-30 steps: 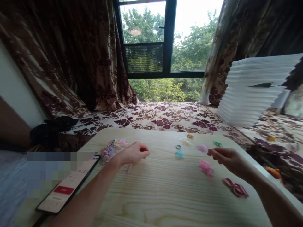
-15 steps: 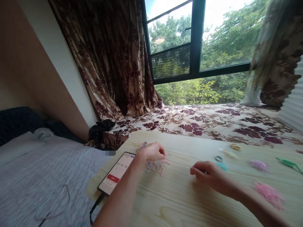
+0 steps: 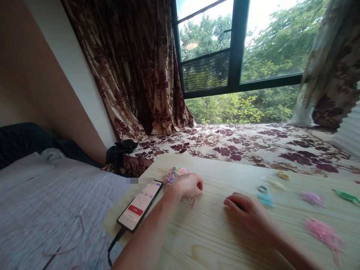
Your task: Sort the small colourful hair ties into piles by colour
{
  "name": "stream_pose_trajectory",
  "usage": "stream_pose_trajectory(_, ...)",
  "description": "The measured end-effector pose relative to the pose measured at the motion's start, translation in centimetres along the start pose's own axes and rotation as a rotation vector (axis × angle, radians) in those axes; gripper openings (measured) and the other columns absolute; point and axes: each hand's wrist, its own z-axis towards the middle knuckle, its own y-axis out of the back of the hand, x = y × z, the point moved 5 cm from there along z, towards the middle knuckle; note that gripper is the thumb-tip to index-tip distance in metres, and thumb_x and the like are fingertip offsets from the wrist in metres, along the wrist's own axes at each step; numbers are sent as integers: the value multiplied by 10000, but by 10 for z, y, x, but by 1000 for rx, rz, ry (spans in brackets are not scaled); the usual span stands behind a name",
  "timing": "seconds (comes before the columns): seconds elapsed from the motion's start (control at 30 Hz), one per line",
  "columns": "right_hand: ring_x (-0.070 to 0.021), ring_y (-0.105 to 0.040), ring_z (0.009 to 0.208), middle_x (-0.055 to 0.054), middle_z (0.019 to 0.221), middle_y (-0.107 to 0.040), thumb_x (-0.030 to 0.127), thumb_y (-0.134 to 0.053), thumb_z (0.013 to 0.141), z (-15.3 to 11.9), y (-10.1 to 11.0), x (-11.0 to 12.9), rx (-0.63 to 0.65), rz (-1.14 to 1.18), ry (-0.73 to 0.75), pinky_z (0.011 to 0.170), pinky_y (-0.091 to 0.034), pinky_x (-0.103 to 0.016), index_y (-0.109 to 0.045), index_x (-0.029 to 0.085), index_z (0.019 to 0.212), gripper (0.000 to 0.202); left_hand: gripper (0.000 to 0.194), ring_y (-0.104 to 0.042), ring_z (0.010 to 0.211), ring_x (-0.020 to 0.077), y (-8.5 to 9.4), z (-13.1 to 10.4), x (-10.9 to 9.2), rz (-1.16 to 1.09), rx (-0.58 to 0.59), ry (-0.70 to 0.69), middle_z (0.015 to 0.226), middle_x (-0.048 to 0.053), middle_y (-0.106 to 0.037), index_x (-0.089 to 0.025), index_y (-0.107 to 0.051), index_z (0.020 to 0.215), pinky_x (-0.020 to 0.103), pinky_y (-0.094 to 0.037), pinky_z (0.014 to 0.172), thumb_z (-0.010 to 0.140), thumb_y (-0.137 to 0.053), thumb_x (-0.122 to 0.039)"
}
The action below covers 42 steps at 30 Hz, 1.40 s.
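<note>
My left hand (image 3: 190, 186) rests over the right part of a mixed-colour heap of small rubber bands (image 3: 171, 177) on the wooden table. Its fingers curl downward, and whatever they may hold is hidden. A few pinkish bands (image 3: 194, 203) show just below it. To the right, my right hand (image 3: 244, 207) lies low on the tabletop with fingers curled in and thumb against them; I cannot make out anything inside. Just beyond it sit a small teal pile (image 3: 266, 200) and a dark grey ring (image 3: 262, 189).
On the right lie a pink pile (image 3: 323, 233), a purple pile (image 3: 312, 198), a cream pile (image 3: 275, 183), a yellow-brown ring (image 3: 282, 175) and a green bundle (image 3: 345, 195). A phone (image 3: 140, 205) with a cable (image 3: 114, 242) lies by the table's left edge, beside a bed (image 3: 56, 202).
My left hand has shifted a little right and down across the heap, uncovering more of its upper part. My right hand stays close to its earlier place. The camera view has shifted slightly.
</note>
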Motion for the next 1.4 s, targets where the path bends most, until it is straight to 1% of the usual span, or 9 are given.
stream_pose_trajectory(0.2,-182,-579,660,-51,713,-664,458,-394,831,-1,0,1,-12,5,5,587,-410,-280,-631,203,644,396,136,-539,577,118,3,1,2,21,-30,17,626,6,-643,-180,-668,687,193,-353,506,625,-547,-190)
stream_pose_trajectory(0.33,-182,-584,668,-49,724,-663,450,-380,843,-1,-2,-1,0,-17,16,593,-414,-275,-633,199,661,400,232,-508,526,106,16,-8,4,1,3,15,565,-6,-598,-160,-661,663,190,-318,455,640,-591,-380)
stream_pose_trajectory(0.4,-184,-585,668,-52,725,-663,444,-379,844,0,-3,-2,-1,-22,19,593,-416,-276,-636,197,665,398,270,-484,482,104,18,-14,3,28,63,59,495,-13,-553,-159,-645,599,199,-300,435,602,-617,-427)
stream_pose_trajectory(0.57,-185,-592,676,-49,728,-667,447,-391,841,0,-3,-5,-9,-13,25,594,-421,-269,-641,202,664,392,151,-479,458,121,12,-22,-6,162,147,146,392,-13,-508,-178,-610,454,218,-340,466,483,-694,-301)
stream_pose_trajectory(0.7,-185,-591,674,-50,727,-666,438,-391,841,-1,-3,-5,-4,-7,26,597,-424,-274,-647,201,675,387,32,-497,464,134,7,-20,-8,142,175,157,390,-10,-518,-186,-619,457,227,-371,484,484,-636,-184)
stream_pose_trajectory(0.93,-188,-592,672,-56,726,-660,423,-395,842,-2,-1,-1,-16,-20,26,593,-424,-276,-641,194,666,380,123,-527,505,141,3,-15,-6,72,156,88,505,2,-593,-182,-649,568,227,-384,488,516,-541,-155)
stream_pose_trajectory(1.03,-191,-595,678,-56,734,-665,420,-413,837,-2,-1,-2,-26,0,18,594,-427,-276,-645,196,660,367,166,-548,576,126,1,-9,-10,-41,83,6,623,2,-631,-174,-654,683,202,-392,511,585,-527,-216)
stream_pose_trajectory(1.17,-196,-605,698,-52,752,-680,415,-438,825,-2,0,-4,-65,60,2,625,-440,-282,-670,193,711,340,188,-528,591,99,-6,1,-20,-353,-48,-91,665,4,-623,-138,-634,730,173,-376,501,629,-518,-245)
stream_pose_trajectory(1.4,-170,-569,624,-36,670,-664,415,-455,796,-1,2,-16,-157,207,-85,533,-420,-250,-685,161,837,345,179,-511,585,94,-28,9,-34,-602,-44,-102,640,14,-604,-105,-627,722,181,-378,511,613,-548,-223)
